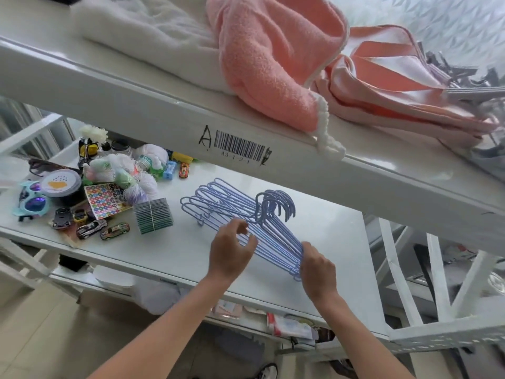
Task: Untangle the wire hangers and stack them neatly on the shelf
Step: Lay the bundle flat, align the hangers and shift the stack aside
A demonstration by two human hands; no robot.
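Observation:
Several blue wire hangers [226, 206] lie fanned in a loose stack on the white middle shelf [336, 242], hooks bunched toward the back right. My left hand [231, 253] hovers over the stack's near side with curled fingers touching the wires; a firm grip is not visible. My right hand [318, 269] pinches the near right corner of the hangers where their ends meet.
Toy cars [90, 228], sunglasses [32, 201], a sticker sheet [106, 199], a green-edged card block [153, 218] and bagged items crowd the shelf's left. The upper shelf [164, 113] overhangs, holding pink towels [273, 58] and white cloth.

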